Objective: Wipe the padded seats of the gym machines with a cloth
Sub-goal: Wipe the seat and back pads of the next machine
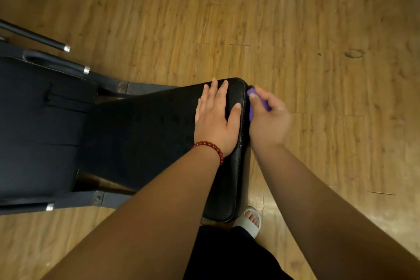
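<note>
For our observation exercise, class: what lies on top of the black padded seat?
The left hand rests flat on the seat. The right hand holds the purple cloth against its side edge. Padding under the left hand is hidden.

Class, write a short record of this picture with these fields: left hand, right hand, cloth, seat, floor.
left hand: flat on top of the seat, fingers straight
right hand: grips the cloth against the seat's side edge
cloth: purple, bunched, mostly hidden in the hand
seat: black, padded, stitched edge
floor: wood-look planks
</note>
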The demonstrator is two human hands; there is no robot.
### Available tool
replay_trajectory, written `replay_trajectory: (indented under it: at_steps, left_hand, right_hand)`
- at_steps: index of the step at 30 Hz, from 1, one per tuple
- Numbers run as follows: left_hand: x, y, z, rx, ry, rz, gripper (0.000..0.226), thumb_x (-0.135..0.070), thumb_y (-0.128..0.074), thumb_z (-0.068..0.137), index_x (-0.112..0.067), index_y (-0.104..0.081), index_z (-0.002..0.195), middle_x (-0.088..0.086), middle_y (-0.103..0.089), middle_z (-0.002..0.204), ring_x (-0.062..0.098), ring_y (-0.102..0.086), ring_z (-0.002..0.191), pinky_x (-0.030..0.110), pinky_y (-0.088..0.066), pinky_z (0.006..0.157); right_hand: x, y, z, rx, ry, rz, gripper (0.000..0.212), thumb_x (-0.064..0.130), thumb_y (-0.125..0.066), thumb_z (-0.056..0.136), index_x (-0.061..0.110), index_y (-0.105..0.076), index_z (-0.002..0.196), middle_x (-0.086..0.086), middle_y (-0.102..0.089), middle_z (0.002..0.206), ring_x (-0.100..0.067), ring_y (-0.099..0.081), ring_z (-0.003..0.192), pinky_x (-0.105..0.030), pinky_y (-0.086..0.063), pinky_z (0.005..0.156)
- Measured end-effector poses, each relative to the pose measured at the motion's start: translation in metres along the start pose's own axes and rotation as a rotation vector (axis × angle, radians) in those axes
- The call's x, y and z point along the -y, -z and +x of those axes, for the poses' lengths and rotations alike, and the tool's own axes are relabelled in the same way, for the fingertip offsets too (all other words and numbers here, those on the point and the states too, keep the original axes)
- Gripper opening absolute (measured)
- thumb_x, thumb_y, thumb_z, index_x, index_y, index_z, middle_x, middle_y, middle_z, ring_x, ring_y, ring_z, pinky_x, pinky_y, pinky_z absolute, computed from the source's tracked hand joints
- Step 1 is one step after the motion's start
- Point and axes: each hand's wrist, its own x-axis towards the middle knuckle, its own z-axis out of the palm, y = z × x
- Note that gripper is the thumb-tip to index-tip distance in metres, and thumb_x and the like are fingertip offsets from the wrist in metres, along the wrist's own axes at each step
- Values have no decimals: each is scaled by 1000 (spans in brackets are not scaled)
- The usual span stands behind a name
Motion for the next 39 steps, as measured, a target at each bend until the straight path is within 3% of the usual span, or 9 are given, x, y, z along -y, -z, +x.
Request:
replay_trajectory:
  at_steps: [3,6,12,16,20,28,31,36,39]
  left_hand:
    - [0,1,0,0,-6,2,56,-36,-36,102,-27,-17,154,-7,-2,163,7,6,148,28,6,118]
    - [1,1,1,5,-6,5,56,-37,-35,102,-28,-16,154,-7,-2,163,6,7,148,27,7,118]
    - [2,0,1,-4,-19,-4,56,-38,-35,102,-28,-17,153,-8,-3,163,6,6,148,27,7,117]
    - [1,2,2,6,-3,-8,55,-37,-36,102,-27,-18,153,-7,-3,163,6,6,148,29,5,119]
    - [-4,4,1,9,20,-25,55,-34,-38,102,-28,-19,153,-8,-5,162,5,5,147,30,3,120]
    - [-11,0,-1,-32,79,33,61,-35,-37,103,-24,-7,155,-11,-7,161,-3,3,143,25,-1,119]
    - [-10,-3,-1,-44,85,57,60,-40,-34,102,-23,-10,154,-10,-7,161,1,2,146,27,-2,120]
    - [-11,-3,1,-39,93,55,62,-44,-32,100,-23,-11,154,-10,-7,161,-2,3,143,26,0,119]
    - [-11,-2,1,-38,92,64,63,-44,-31,98,-24,-11,154,-9,-8,161,-1,2,143,25,0,119]
  right_hand:
    - [12,-15,26,2,-38,14,15,16,-64,93,24,-72,102,28,-62,81,22,-58,76,-1,-43,69]
    - [10,-12,26,41,-41,51,18,12,-64,92,29,-71,94,26,-68,79,12,-64,85,-9,-49,77]
    - [-5,6,-3,49,10,88,20,11,-65,91,27,-71,100,15,-70,104,3,-64,103,-17,-50,91]
    - [7,-5,20,54,7,36,16,13,-66,91,27,-71,96,23,-69,88,8,-64,93,-12,-50,84]
    - [18,-17,47,194,-2,-28,14,11,-65,91,19,-73,99,25,-68,79,7,-66,89,-17,-52,86]
    - [21,17,56,473,76,-122,20,12,-61,94,19,-71,110,18,-67,103,22,-56,89,-1,-41,81]
    - [19,21,64,536,77,-136,21,11,-62,93,16,-72,112,17,-68,103,16,-59,95,-7,-44,89]
    - [31,-2,89,641,33,-162,18,9,-61,93,11,-72,108,11,-70,94,12,-63,85,-7,-45,81]
    - [30,-1,95,704,1,-174,17,13,-60,94,16,-72,106,9,-73,100,-5,-67,96,-17,-50,89]
